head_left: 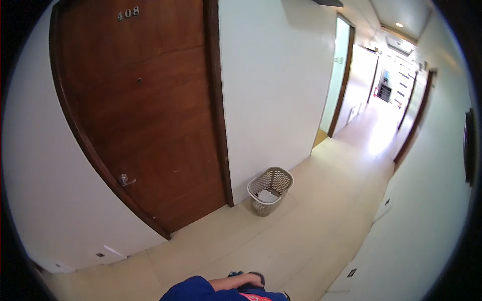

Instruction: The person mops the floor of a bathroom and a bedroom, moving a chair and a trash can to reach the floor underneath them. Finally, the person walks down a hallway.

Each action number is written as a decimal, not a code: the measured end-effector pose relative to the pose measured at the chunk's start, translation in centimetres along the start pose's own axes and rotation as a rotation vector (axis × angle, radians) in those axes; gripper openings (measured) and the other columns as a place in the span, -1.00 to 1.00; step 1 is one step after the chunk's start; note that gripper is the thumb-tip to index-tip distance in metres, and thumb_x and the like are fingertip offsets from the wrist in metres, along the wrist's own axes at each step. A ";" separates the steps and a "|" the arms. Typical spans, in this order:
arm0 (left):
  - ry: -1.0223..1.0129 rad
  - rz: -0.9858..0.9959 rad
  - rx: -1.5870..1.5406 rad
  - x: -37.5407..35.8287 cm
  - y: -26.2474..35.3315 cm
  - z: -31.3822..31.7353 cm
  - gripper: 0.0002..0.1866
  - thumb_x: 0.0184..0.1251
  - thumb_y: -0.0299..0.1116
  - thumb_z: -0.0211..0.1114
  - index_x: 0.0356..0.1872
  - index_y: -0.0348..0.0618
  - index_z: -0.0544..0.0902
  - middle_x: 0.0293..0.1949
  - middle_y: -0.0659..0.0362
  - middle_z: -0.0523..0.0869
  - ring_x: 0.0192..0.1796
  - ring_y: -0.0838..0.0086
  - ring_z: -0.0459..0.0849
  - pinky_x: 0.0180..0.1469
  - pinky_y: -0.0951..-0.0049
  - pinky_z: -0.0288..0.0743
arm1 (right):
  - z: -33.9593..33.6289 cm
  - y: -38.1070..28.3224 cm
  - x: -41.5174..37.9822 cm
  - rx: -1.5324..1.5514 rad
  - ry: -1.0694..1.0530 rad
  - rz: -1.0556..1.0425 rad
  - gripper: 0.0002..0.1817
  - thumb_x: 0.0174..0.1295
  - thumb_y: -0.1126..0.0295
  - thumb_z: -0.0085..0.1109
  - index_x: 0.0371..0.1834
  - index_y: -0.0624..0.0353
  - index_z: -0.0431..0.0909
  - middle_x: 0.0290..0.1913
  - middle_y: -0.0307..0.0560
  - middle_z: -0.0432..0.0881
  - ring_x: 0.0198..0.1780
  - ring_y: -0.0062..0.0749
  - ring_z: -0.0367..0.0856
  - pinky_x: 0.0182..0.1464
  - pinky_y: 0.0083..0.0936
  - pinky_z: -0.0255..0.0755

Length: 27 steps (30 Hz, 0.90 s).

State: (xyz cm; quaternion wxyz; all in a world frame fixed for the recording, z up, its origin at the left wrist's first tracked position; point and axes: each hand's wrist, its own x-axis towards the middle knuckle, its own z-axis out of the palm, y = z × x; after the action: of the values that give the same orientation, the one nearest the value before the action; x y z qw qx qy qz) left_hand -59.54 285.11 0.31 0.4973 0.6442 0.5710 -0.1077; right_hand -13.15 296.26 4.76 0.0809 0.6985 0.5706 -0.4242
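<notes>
At the bottom edge of the head view, a bare forearm comes out of a blue sleeve and reaches across the front of the body. The hand at its end [255, 281] is beside something dark; its fingers are too small and hidden to make out, and which hand it is stays unclear. No second hand can be made out. Farther ahead, a beige perforated basket [262, 206] stands upright on the floor against the wall, apart from the hand. White and dark items lie inside it.
A closed brown door [150, 120] marked 408, with a metal handle [125, 180], is on the left. Pale tiled floor [321, 200] runs down a corridor between white walls. An open doorway [341, 75] is beyond the basket, and a dark object [385, 92] stands at the far end.
</notes>
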 end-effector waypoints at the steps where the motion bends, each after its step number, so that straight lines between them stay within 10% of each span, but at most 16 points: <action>1: 0.002 -0.006 -0.099 2.2 0.0 -3.1 -0.21 0.30 0.32 0.14 0.19 -0.26 0.69 0.20 -0.24 0.66 0.21 -0.09 0.67 0.30 -0.03 0.50 | -4.4 -1.9 6.3 -0.078 0.076 -0.036 -0.67 0.37 0.17 0.18 -0.03 0.19 0.69 -0.22 0.07 0.76 -0.23 0.00 0.69 -0.13 -0.13 0.58; 4: -0.034 -0.041 -0.092 10.3 -0.2 -10.8 -0.25 0.31 0.30 0.18 0.11 -0.24 0.74 0.27 -0.16 0.65 0.32 -0.06 0.61 0.28 0.05 0.52 | -20.7 -13.3 26.5 -0.264 0.476 -0.316 -0.69 0.36 0.19 0.19 -0.04 0.19 0.70 -0.23 0.10 0.77 -0.24 0.05 0.70 -0.14 -0.11 0.58; 10: -0.063 -0.117 -0.412 22.5 -4.0 -30.8 -0.29 0.26 0.27 0.25 0.09 -0.20 0.75 0.15 -0.08 0.72 0.21 0.03 0.66 0.21 0.09 0.54 | -37.4 -42.0 30.2 0.464 0.623 -0.753 -0.75 0.37 0.30 0.26 -0.12 0.31 0.67 -0.35 -0.04 0.73 -0.31 -0.44 0.67 -0.15 -0.40 0.57; 14: -0.104 -0.142 -0.445 30.0 -5.6 -43.0 -0.35 0.25 0.22 0.26 0.05 -0.19 0.76 0.07 -0.05 0.74 0.12 0.08 0.68 0.14 0.12 0.56 | -35.3 -38.4 34.3 0.076 0.283 -0.584 -0.66 0.35 0.27 0.31 0.07 0.26 0.66 -0.23 -0.09 0.78 -0.27 -0.47 0.70 -0.13 -0.44 0.60; 19: -0.187 -0.173 -0.492 41.0 -7.0 -56.6 -0.41 0.25 0.16 0.27 -0.01 -0.19 0.77 -0.03 -0.01 0.77 0.00 0.14 0.70 0.07 0.16 0.57 | -27.4 -21.7 39.0 0.032 -0.089 0.176 -0.53 0.35 0.20 0.30 0.25 0.17 0.61 -0.19 -0.13 0.79 -0.21 -0.41 0.74 -0.09 -0.39 0.62; 27: -0.025 -0.198 -0.223 69.5 -3.5 -79.8 -0.51 0.24 0.06 0.30 -0.10 -0.17 0.79 -0.19 0.06 0.81 -0.18 0.23 0.73 -0.06 0.21 0.60 | -42.4 -28.6 56.1 0.430 -0.232 0.350 -0.52 0.41 0.06 0.21 0.24 0.13 0.63 -0.10 -0.03 0.80 -0.10 -0.29 0.75 -0.09 -0.27 0.60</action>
State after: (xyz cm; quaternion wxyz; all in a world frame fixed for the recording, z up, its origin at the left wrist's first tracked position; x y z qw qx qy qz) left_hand -74.21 389.22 -12.17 0.5598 0.5242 0.6339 -0.1002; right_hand -17.33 372.07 3.49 0.0677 0.7343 0.3254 -0.5919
